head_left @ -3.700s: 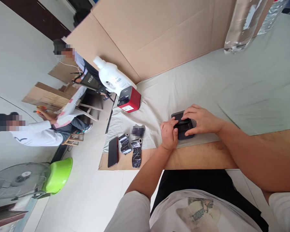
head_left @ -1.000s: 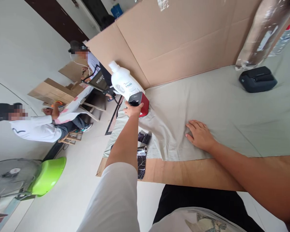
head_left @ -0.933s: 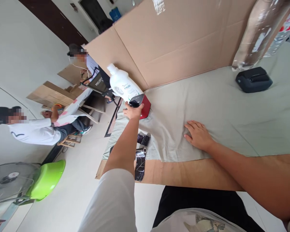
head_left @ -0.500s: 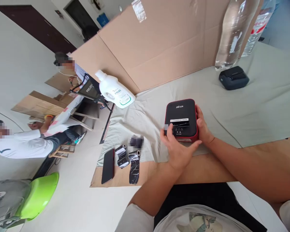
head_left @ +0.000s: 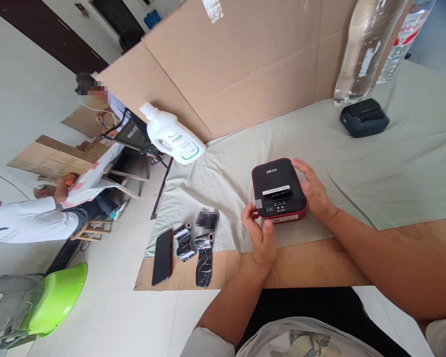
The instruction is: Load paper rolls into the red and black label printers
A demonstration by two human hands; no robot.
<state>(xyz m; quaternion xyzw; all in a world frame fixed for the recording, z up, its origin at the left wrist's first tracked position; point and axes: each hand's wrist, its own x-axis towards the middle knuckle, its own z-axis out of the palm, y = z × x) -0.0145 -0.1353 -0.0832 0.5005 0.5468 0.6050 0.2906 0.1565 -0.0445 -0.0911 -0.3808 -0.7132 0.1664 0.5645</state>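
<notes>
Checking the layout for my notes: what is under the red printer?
The red printer sits on a pale cloth, between the left hand and right hand. Its body hides the patch of cloth directly beneath it.

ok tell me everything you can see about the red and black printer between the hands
The small printer is a rounded box with a matte black top and glossy red sides, seemingly plastic. Its top bears a small pale logo, a slot with a white strip and tiny buttons near the front. It sits flat, lid shut, on the grey-green cloth. The right hand cups its right side; the left hand is at its front left corner.
</notes>
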